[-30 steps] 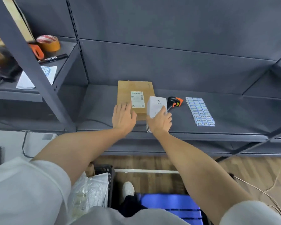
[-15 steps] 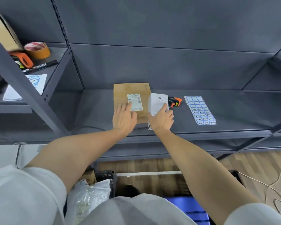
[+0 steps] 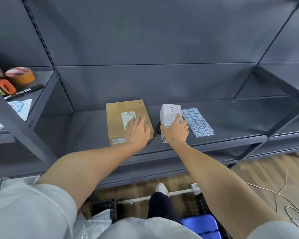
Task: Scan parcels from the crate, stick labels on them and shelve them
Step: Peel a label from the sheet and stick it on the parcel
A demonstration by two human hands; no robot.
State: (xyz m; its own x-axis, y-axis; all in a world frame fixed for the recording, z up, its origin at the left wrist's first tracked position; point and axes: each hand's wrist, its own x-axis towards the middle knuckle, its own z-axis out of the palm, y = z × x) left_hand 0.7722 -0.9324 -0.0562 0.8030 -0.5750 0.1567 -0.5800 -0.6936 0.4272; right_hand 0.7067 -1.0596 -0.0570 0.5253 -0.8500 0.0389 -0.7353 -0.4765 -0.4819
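Head view: left hand [image 3: 136, 131] lies flat on brown parcel [image 3: 128, 121]; right hand [image 3: 175, 131] grasps white box [image 3: 169, 114].

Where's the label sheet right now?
The label sheet lies flat on the shelf, right of the white box that the right hand grips.

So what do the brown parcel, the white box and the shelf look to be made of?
Brown parcel: matte kraft cardboard, to judge by its colour and folded edges. White box: smooth printed card, probably. Shelf: grey painted metal, given its perforated uprights.
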